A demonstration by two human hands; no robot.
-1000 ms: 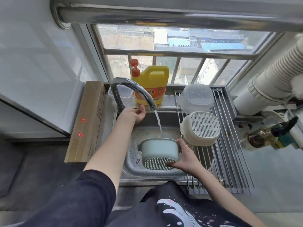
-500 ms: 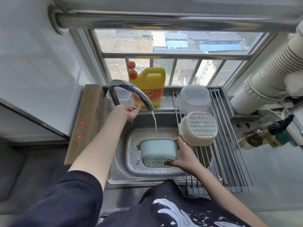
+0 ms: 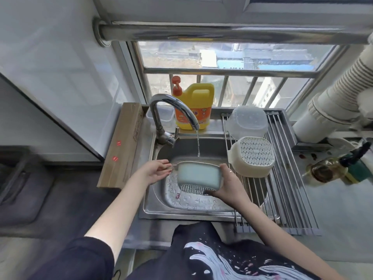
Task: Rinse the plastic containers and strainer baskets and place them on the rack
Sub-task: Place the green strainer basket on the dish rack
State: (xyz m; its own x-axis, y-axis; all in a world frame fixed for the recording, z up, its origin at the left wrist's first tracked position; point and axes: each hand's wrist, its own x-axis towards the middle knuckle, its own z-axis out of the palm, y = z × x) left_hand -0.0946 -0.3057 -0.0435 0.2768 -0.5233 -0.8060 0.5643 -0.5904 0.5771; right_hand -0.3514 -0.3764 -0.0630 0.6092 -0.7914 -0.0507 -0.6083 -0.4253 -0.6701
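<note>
The right hand (image 3: 228, 184) grips the right end of the green basket (image 3: 198, 175) over the sink (image 3: 181, 201), mesh bottom tipped toward the person; the left hand (image 3: 155, 170), fingers loosely spread and holding nothing, sits just beside the basket's left end. Water from the tap (image 3: 173, 110) falls just behind the rim, the basket's long axis running left to right. The rack (image 3: 286, 199), bearing a white basket (image 3: 252, 156) and a clear container (image 3: 247, 121), lies on the right hand's side.

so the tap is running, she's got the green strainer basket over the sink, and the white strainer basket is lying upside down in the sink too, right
Not quite. The white strainer basket is not in the sink; it lies upside down on the rack to the right, in front of the clear container. The head view shows this. The rest holds: the tap is running and the green strainer basket is held over the sink.
</note>
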